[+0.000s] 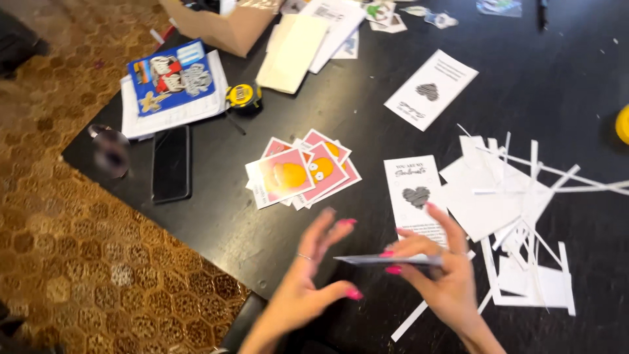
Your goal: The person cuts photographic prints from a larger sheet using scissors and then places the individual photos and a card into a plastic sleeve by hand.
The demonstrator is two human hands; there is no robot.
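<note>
Card [386,260] | right hand [439,275] fingers pinch its edge | left hand [308,282] open beside it | seemingly thin, loosely held: may slip onto table [275,223]

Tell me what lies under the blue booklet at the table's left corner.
The blue booklet lies on a stack of white paper sheets, whose edges stick out at its left and bottom on the black table. What the covered part of the sheets shows is hidden.

The worktop [537,85] is dark, smooth and a bit shiny. The pink cards [303,172] are glossy paper. The white strips [524,196] are matt paper. The box [223,26] is brown cardboard.
</note>
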